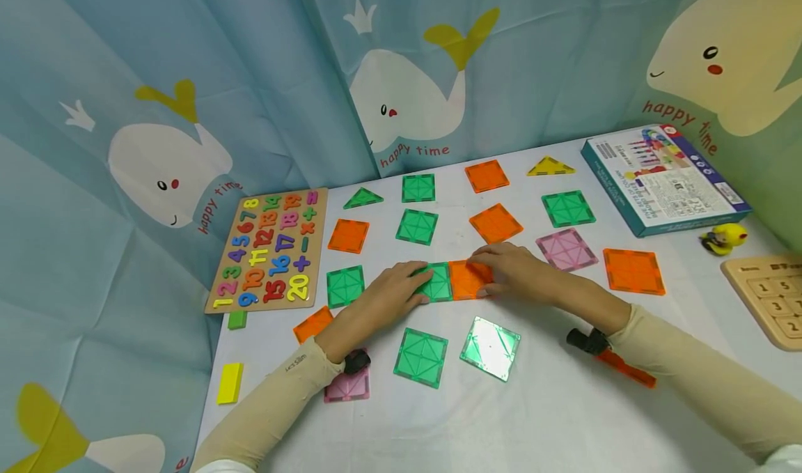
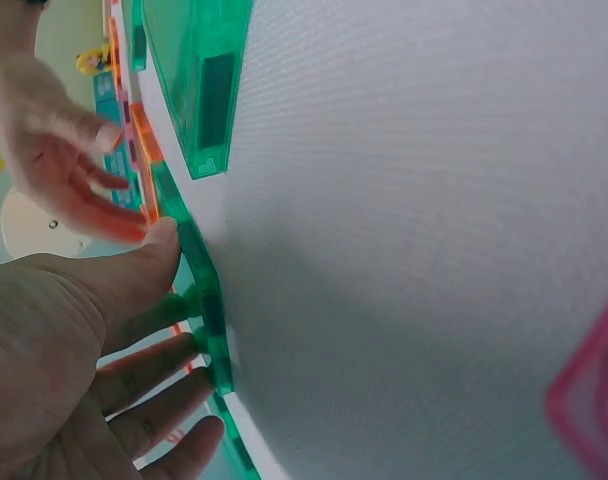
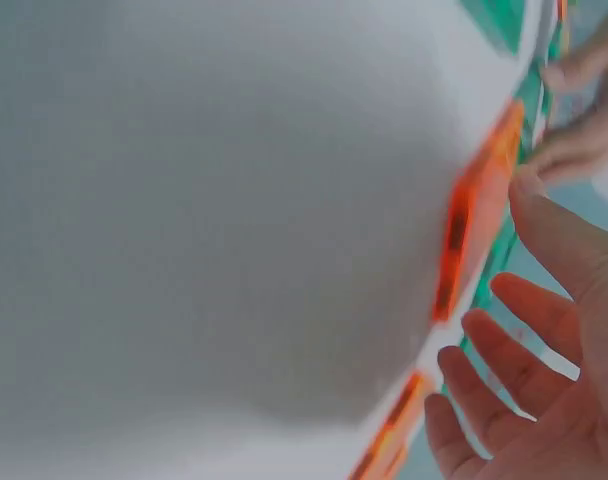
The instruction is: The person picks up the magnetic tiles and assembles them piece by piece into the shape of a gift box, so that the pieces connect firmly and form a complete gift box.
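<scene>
In the head view, a green square magnetic tile (image 1: pixel 441 282) and an orange square magnetic tile (image 1: pixel 465 282) lie edge to edge near the table's middle. My left hand (image 1: pixel 395 288) holds the green tile's left end, thumb at the near edge and fingers across it. In the left wrist view the thumb and fingertips meet that tile (image 2: pixel 206 290). My right hand (image 1: pixel 516 271) spans the orange tile's right side. Its fingers look loose and spread in the right wrist view, with the thumb at the orange tile's (image 3: pixel 469 235) edge.
Several green, orange and pink tiles surround the hands, including a pink tile (image 1: pixel 567 249) and a shiny green one (image 1: pixel 491 347). A number board (image 1: pixel 266 250) lies left. A box (image 1: pixel 667 180), a yellow figurine (image 1: pixel 723 239) and a wooden board (image 1: pixel 767 295) are right.
</scene>
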`<state>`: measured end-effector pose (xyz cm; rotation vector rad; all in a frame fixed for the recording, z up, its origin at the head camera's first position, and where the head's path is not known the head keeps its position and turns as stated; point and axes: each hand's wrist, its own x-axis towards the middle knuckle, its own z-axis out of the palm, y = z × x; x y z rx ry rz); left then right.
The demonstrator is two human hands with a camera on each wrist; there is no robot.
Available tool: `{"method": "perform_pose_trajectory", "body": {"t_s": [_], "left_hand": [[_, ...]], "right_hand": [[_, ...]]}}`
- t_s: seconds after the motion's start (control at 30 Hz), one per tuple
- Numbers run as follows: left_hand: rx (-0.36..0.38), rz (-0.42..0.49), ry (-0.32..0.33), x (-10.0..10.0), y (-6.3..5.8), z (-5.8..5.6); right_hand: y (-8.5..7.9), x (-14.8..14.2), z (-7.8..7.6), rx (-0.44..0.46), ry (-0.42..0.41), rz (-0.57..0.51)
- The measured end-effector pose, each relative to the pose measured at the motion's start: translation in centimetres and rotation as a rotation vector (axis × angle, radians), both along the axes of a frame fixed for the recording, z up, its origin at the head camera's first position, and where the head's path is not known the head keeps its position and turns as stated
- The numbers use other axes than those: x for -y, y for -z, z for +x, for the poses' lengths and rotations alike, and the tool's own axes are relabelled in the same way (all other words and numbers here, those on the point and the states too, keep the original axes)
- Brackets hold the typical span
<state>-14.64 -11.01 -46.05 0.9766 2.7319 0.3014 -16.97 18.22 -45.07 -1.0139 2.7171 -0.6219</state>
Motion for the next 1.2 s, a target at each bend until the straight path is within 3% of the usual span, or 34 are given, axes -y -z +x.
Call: {"method": "perform_pose_trajectory", "body": {"t_s": [0.13, 0.3, 0.47, 0.83, 1.2], "left_hand": [[0.009, 0.005, -0.010, 0.0, 0.0, -0.2], [0.021, -0.003, -0.014, 0.0, 0.0, -0.2], [0.035, -0.009, -0.013, -0.1, 0.0, -0.2], [0.023, -0.014, -0.002, -0.2, -0.3, -0.1], [0.017, -0.022, -0.003, -0.1, -0.2, -0.2]], "right_hand": [[-1.0, -1.4, -2.1, 0.019, 0.044, -0.036], [-1.8, -3.3, -5.2, 0.041, 0.113, 0.016], [-1.6, -4.2, -7.2, 0.051, 0.092, 0.030], [-0.4, -4.5, -9.1, 0.057, 0.061, 0.073], [-0.4, -4.1, -9.6, 0.076, 0.072, 0.105]]}}
